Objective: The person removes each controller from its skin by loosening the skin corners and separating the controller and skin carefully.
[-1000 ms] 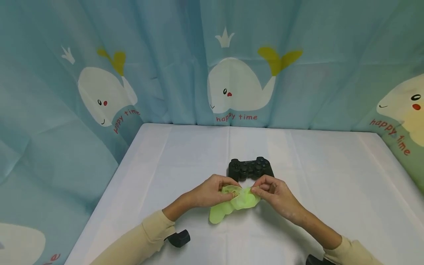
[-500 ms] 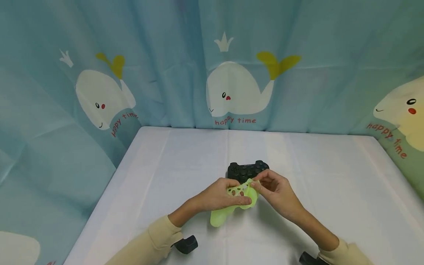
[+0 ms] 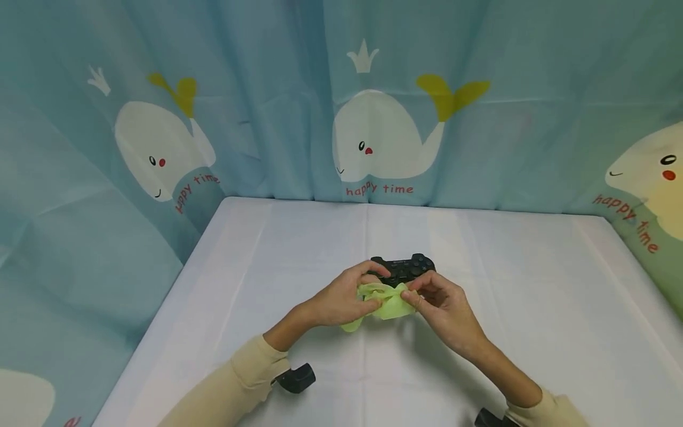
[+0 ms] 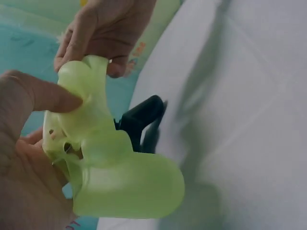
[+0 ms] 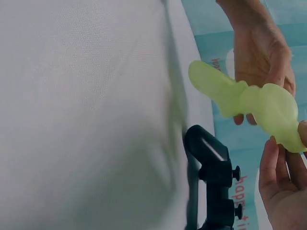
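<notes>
A translucent light-green silicone controller cover (image 3: 395,306) is held up off the white table in both hands. My left hand (image 3: 338,301) grips its left part, the thumb on one face, as the left wrist view shows, and fingers behind. My right hand (image 3: 448,308) pinches the cover's right end between thumb and fingertips. In the left wrist view the soft cover (image 4: 129,187) has a rounded grip sleeve and small button holes. A black game controller (image 3: 407,268) lies on the table just beyond the hands, partly hidden by them; its thumbsticks stand out in the right wrist view.
The white table (image 3: 299,237) runs back to a blue curtain (image 3: 267,118) printed with whales. Black wrist-worn devices (image 3: 297,378) sit under the sleeve cuffs, low over the table.
The cover turned its button-hole face toward the head camera half a second ago, and now has tipped back and looks bunched. My left hand has shifted slightly up and left; my right keeps its pinch.
</notes>
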A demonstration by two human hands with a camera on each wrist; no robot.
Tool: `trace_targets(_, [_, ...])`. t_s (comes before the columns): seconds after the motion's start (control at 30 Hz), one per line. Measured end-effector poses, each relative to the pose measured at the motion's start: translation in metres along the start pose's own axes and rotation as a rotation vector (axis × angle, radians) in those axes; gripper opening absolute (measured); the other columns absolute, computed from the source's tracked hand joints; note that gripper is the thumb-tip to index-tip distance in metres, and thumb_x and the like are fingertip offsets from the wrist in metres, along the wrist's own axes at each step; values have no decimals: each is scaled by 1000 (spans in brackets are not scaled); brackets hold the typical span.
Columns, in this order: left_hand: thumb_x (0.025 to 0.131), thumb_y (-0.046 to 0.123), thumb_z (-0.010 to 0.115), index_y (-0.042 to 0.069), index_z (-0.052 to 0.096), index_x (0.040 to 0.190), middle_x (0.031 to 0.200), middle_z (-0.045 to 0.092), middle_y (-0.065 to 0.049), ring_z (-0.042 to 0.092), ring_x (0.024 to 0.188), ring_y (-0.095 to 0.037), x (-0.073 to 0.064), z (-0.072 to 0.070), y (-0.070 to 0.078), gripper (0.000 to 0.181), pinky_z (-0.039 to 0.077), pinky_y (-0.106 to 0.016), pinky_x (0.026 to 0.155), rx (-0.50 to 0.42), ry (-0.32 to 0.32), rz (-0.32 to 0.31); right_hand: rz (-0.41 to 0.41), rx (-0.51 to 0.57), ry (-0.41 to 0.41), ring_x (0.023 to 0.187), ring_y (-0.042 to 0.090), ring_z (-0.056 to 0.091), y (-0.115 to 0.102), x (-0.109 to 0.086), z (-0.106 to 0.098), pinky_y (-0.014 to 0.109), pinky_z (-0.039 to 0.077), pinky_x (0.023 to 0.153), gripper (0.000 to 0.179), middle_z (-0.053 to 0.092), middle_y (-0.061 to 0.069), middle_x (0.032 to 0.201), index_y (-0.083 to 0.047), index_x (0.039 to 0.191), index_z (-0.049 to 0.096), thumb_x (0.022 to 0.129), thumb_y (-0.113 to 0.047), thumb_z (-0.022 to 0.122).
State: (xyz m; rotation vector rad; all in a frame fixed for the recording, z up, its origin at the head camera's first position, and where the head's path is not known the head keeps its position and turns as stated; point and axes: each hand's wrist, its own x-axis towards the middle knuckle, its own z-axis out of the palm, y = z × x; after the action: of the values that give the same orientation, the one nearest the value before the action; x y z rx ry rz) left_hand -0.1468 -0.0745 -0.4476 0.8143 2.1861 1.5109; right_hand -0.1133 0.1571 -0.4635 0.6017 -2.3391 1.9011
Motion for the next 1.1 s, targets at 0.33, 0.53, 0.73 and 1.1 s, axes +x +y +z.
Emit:
trace_targets(0.33, [99, -2, 63, -1, 67, 123, 117, 67, -6, 59, 98, -11, 0, 6, 5, 25, 49, -28, 87, 162, 50, -17, -27, 40, -19, 74, 17, 67, -4, 8, 1, 26, 55, 67, 10, 70, 13, 89, 1, 95, 61, 94, 3, 71])
trace_targets(0.53, [100, -1, 62, -1, 69, 119, 107, 67, -1, 57, 90, -9, -4, 8, 1, 20, 48, -28, 82, 102, 8, -27, 102, 80, -49, 81, 17, 68, -4, 5, 3, 28, 55, 73, 16, 72, 11, 92, 4, 99, 59, 96, -6, 72])
trace_targets(0.73, [99, 2, 63, -3, 69, 111, 90, 65, 3, 58, 77, -7, -10, 14, -3, 13, 50, -24, 70, -39, -99, -4, 185, 93, -83, 89, 21, 70, 2, -3, 2, 32, 54, 82, 21, 73, 11, 96, 4, 103, 60, 96, -11, 73])
trace_targets(1.1, [93, 15, 76, 0, 71, 106, 83, 68, -1, 63, 65, -10, -8, 20, -4, 21, 52, -24, 55, -224, 57, -80, 245, 63, -65, 102, 29, 62, 6, -6, 0, 31, 51, 86, 26, 62, 14, 109, -1, 114, 59, 100, -21, 68])
